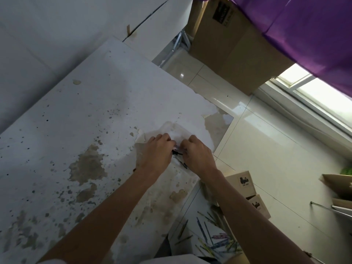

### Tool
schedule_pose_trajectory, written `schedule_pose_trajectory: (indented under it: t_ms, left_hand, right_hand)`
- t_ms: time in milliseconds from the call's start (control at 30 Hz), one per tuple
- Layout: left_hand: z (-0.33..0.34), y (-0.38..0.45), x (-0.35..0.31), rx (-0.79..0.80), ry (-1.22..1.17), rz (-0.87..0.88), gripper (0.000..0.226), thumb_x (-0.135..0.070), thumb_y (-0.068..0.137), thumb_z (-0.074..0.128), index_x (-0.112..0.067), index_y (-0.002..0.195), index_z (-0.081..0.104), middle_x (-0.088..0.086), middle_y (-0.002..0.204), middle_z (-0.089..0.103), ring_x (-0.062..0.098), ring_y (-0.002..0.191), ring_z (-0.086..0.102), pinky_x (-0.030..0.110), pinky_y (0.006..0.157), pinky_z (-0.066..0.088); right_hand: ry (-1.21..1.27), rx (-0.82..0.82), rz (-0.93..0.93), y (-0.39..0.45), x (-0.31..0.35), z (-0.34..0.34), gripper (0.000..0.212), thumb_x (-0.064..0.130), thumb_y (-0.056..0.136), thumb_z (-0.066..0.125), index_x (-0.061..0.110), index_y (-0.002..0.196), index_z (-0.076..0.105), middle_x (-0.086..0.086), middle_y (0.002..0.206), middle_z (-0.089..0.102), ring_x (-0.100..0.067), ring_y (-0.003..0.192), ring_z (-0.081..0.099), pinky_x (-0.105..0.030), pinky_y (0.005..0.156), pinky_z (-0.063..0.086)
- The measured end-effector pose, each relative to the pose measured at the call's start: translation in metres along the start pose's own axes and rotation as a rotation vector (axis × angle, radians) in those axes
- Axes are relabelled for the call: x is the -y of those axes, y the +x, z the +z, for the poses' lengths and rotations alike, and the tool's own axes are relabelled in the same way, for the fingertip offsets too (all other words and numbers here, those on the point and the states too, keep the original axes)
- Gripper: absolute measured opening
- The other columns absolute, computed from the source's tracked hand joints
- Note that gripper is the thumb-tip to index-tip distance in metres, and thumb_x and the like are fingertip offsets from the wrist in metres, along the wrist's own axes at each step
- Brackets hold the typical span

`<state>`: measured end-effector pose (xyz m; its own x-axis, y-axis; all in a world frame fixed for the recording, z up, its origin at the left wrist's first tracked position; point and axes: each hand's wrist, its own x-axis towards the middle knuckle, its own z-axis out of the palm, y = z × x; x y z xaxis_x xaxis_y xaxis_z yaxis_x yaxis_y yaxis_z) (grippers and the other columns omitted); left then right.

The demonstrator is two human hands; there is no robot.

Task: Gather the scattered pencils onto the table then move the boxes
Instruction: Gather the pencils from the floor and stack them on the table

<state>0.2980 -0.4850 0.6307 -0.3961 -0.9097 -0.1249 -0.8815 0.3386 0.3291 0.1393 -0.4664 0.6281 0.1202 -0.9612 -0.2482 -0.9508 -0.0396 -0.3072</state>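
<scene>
Pencils (213, 237) scattered on floor; 2 small boxes (247, 189) beside table (76, 111).

Both hands, left hand (157, 149) and right hand (198, 155), meet over a few pencils (178, 152) near the table's (76, 121) right edge. More loose pencils (209, 237) lie on the floor (266, 141) below that edge (beside two small boxes (247, 189)); a big box (234, 54) stands beyond the far corner.

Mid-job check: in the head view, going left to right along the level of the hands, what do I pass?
Stained white table → left hand → small bunch of pencils pinched between both hands → right hand → glossy tiled floor → window sill.
</scene>
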Motion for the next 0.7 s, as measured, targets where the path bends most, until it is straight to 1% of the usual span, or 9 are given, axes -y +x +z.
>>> schedule_pose_trajectory:
  t_ms: [100, 200, 300, 467, 567, 633, 700]
  left_hand:
    - [-0.001, 0.005, 0.000, 0.040, 0.062, 0.004, 0.019, -0.020, 0.091, 0.064, -0.022, 0.109, 0.069, 0.000, 0.107, 0.063, 0.021, 0.101, 0.056, 0.034, 0.086, 0.043]
    - [-0.004, 0.014, 0.003, 0.082, 0.083, 0.015, 0.017, -0.018, 0.093, 0.062, -0.024, 0.108, 0.069, -0.001, 0.101, 0.063, 0.022, 0.099, 0.056, 0.034, 0.085, 0.039]
    - [-0.005, 0.019, 0.010, 0.113, 0.022, 0.058, 0.023, -0.014, 0.094, 0.061, -0.027, 0.111, 0.071, -0.002, 0.098, 0.064, 0.021, 0.097, 0.056, 0.032, 0.083, 0.036]
    - [-0.005, 0.016, 0.017, 0.064, -0.054, 0.115, 0.026, -0.016, 0.094, 0.063, -0.024, 0.117, 0.070, -0.001, 0.105, 0.070, 0.023, 0.099, 0.060, 0.036, 0.084, 0.040]
    - [-0.005, 0.012, 0.018, 0.009, -0.113, 0.141, 0.030, -0.017, 0.089, 0.069, -0.022, 0.119, 0.066, 0.000, 0.110, 0.065, 0.022, 0.097, 0.063, 0.037, 0.082, 0.047]
    - [-0.006, 0.011, 0.018, -0.023, -0.136, 0.147, 0.031, -0.014, 0.085, 0.072, -0.022, 0.113, 0.064, 0.000, 0.108, 0.058, 0.018, 0.088, 0.061, 0.033, 0.077, 0.050]
    - [-0.007, 0.008, 0.017, -0.019, -0.110, 0.169, 0.026, -0.012, 0.083, 0.073, -0.019, 0.106, 0.064, 0.001, 0.102, 0.055, 0.019, 0.082, 0.061, 0.033, 0.075, 0.050]
  right_hand:
    - [-0.023, 0.012, -0.022, 0.001, -0.002, -0.002, 0.025, 0.027, 0.097, 0.058, 0.015, 0.119, 0.064, -0.005, 0.113, 0.061, -0.024, 0.094, 0.062, -0.037, 0.078, 0.056]
    - [-0.078, 0.047, -0.056, 0.006, -0.003, -0.005, 0.024, 0.029, 0.097, 0.058, 0.014, 0.114, 0.067, -0.005, 0.105, 0.063, -0.026, 0.090, 0.063, -0.036, 0.072, 0.055]
    - [-0.089, 0.066, -0.071, 0.007, -0.003, -0.006, 0.023, 0.030, 0.096, 0.058, 0.014, 0.107, 0.069, -0.004, 0.098, 0.064, -0.024, 0.084, 0.062, -0.036, 0.072, 0.055]
    - [-0.097, 0.072, -0.110, 0.006, -0.004, -0.004, 0.020, 0.024, 0.094, 0.056, 0.012, 0.103, 0.069, -0.005, 0.092, 0.068, -0.025, 0.086, 0.062, -0.038, 0.074, 0.054]
    - [-0.107, 0.053, -0.108, 0.004, -0.003, -0.005, 0.022, 0.023, 0.097, 0.051, 0.010, 0.106, 0.067, -0.007, 0.095, 0.067, -0.026, 0.086, 0.061, -0.039, 0.073, 0.053]
    - [-0.109, 0.014, -0.067, 0.003, -0.003, -0.008, 0.020, 0.018, 0.096, 0.054, 0.010, 0.109, 0.066, -0.008, 0.097, 0.065, -0.027, 0.084, 0.062, -0.040, 0.070, 0.055]
    - [-0.162, -0.026, -0.029, 0.003, -0.003, -0.010, 0.015, 0.013, 0.092, 0.062, 0.010, 0.105, 0.069, -0.008, 0.092, 0.065, -0.027, 0.077, 0.064, -0.036, 0.062, 0.055]
